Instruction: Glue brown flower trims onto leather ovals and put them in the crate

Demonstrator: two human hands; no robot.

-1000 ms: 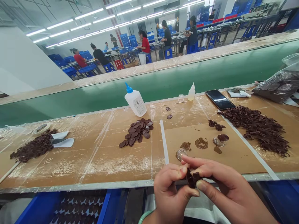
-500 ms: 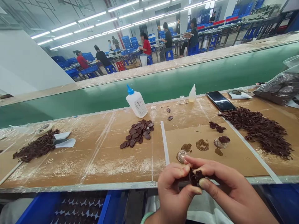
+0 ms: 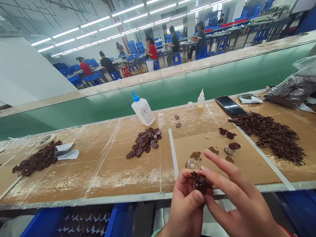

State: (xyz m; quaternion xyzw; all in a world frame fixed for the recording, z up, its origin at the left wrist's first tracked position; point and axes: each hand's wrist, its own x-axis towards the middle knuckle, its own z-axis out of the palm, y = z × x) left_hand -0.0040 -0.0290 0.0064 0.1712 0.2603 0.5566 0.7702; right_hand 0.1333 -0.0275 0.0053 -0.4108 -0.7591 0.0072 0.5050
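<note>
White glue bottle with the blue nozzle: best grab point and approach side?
Take the white plastic glue bottle by its wide labelled body, below the shoulder; the blue nozzle is too thin. It stands on its base, so probably come from the right in view or from above: the pile of dark brown discs crowds the near side.

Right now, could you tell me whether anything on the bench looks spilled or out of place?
Yes: brown smears stain the cardboard sheet beside the small glass dishes. Two stray discs lie apart from the disc pile, and the glue bottle looks tilted. The left hand pinches a brown piece, clear of them.
</note>
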